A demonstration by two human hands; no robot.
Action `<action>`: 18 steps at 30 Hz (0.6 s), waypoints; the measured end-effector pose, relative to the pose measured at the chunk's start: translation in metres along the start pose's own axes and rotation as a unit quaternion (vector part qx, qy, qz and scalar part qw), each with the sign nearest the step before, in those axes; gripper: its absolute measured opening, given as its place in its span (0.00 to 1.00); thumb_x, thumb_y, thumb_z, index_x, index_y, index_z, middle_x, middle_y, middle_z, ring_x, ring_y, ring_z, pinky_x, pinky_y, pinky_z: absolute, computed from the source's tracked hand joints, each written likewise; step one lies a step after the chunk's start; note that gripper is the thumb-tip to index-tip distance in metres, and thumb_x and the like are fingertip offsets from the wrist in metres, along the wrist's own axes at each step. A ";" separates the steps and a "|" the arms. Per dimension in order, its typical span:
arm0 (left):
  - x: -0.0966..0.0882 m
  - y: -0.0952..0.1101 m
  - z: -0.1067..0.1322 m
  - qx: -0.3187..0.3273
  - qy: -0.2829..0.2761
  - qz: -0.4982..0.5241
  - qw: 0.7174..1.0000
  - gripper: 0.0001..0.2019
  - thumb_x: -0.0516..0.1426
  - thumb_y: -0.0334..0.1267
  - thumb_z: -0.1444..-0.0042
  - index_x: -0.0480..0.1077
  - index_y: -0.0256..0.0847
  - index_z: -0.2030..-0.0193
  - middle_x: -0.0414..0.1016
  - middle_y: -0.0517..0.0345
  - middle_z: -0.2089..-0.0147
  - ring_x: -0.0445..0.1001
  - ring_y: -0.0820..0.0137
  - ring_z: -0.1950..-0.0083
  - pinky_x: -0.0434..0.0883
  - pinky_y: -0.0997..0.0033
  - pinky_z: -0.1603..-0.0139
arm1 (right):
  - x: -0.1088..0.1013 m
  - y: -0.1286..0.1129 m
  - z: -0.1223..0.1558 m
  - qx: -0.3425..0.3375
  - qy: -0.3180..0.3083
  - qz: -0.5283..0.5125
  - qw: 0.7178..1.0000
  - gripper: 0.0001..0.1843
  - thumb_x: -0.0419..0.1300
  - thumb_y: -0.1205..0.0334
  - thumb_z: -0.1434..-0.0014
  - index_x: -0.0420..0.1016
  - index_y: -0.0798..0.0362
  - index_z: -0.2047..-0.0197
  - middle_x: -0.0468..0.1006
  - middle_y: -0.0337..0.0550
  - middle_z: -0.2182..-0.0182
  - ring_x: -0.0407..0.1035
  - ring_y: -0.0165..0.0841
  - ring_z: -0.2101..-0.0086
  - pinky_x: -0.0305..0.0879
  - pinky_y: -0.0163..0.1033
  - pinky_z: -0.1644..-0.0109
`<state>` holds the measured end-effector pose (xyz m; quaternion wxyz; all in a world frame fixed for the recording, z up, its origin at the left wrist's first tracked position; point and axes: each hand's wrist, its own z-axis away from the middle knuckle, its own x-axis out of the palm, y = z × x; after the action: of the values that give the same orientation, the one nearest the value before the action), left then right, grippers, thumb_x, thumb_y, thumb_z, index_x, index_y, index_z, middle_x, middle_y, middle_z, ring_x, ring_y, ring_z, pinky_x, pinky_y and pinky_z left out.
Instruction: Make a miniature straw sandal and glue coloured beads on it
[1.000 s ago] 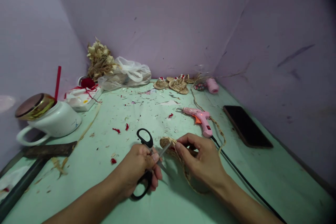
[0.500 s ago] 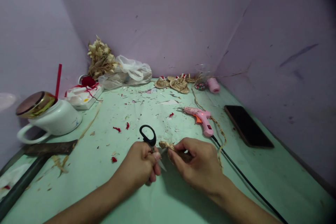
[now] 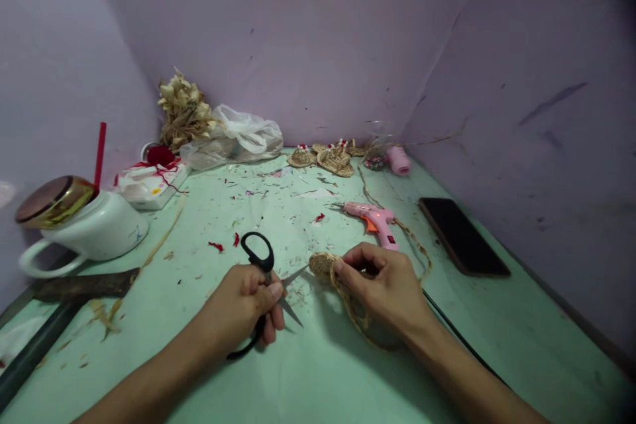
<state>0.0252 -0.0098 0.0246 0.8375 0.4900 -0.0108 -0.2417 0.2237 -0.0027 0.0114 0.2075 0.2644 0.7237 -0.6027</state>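
Our left grip (image 3: 251, 299) clamps one pair of scissors (image 3: 290, 311), blades apart, partly hiding the lower loop; our right grip (image 3: 386, 286) pinches one coiled braid (image 3: 322, 266) just right of them, partly covering it. One glue gun (image 3: 370, 213) lies farther off, its handle's base hidden. Far small straw hats (image 3: 335, 162) overlap; we cannot count them surely.

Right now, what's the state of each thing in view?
Scissors: blades open, in left hand
Coiled braid: pinched by right hand
Glue gun: lying on its side
Phone: flat, screen dark
White mug: amber glass at its mouth
Hammer: lying down
Plastic bag: crumpled
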 end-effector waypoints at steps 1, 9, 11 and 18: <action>0.001 0.000 0.000 0.010 0.007 -0.007 1.000 0.21 0.52 0.51 0.54 0.67 0.35 0.84 0.66 0.55 0.88 0.62 0.74 0.86 0.57 0.73 0.81 | -0.001 0.001 -0.001 0.005 -0.011 -0.014 1.000 0.10 0.58 0.57 0.50 0.73 0.54 0.77 0.75 0.40 0.82 0.67 0.31 0.80 0.61 0.33 0.77; 0.017 0.002 0.000 0.032 0.021 -0.026 0.999 0.18 0.50 0.44 0.49 0.67 0.35 0.83 0.66 0.56 0.87 0.60 0.76 0.86 0.56 0.75 0.81 | 0.000 -0.005 0.004 0.010 -0.053 -0.023 0.998 0.11 0.58 0.56 0.50 0.74 0.54 0.75 0.76 0.41 0.80 0.68 0.32 0.78 0.62 0.35 0.76; 0.017 0.001 -0.001 0.035 0.020 -0.026 0.999 0.18 0.49 0.44 0.48 0.67 0.35 0.83 0.66 0.56 0.87 0.61 0.75 0.85 0.56 0.75 0.80 | 0.000 -0.006 0.004 0.010 -0.057 -0.019 0.998 0.10 0.58 0.57 0.49 0.74 0.54 0.75 0.76 0.41 0.80 0.68 0.32 0.78 0.62 0.35 0.75; 0.019 -0.004 -0.006 0.022 0.023 -0.022 0.999 0.18 0.49 0.43 0.48 0.66 0.35 0.83 0.66 0.57 0.87 0.60 0.76 0.86 0.56 0.76 0.81 | 0.001 -0.007 0.003 0.005 -0.054 -0.008 0.999 0.10 0.58 0.57 0.49 0.74 0.53 0.75 0.76 0.40 0.80 0.68 0.32 0.78 0.61 0.35 0.76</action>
<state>0.0412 -0.0148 0.0140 0.8210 0.5137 0.0140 -0.2488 0.2181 -0.0067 0.0153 0.2398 0.2269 0.7107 -0.6212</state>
